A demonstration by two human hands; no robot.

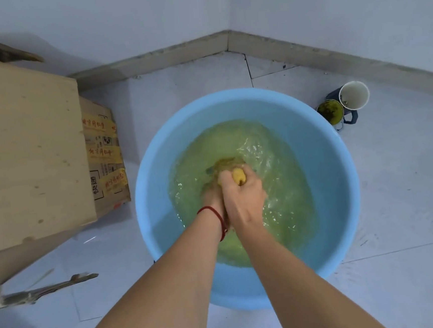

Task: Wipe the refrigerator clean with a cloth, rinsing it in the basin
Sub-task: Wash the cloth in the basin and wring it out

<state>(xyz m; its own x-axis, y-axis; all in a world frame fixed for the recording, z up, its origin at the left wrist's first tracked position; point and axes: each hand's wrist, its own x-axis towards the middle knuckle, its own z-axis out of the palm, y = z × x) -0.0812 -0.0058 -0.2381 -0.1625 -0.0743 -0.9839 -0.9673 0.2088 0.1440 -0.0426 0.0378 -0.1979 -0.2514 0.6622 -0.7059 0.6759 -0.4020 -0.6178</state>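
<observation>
A round light-blue basin (153, 169) stands on the floor, holding murky yellow-green water. Both my hands are over its middle, pressed together. My right hand (242, 200) grips a wet yellow cloth (238, 176), a wad of which sticks out of the top of its fist. My left hand (212, 198), with a red string at the wrist, lies just left of it, partly hidden behind the right hand and half in the water, and it holds the same cloth. The water around the hands ripples. No refrigerator is in view.
A large cardboard box (29, 159) stands left of the basin, with a smaller taped box (105, 158) beside it. Right of the basin sit a white cup (354, 95) and a small pot of green stuff (331, 112). Walls meet in a corner behind.
</observation>
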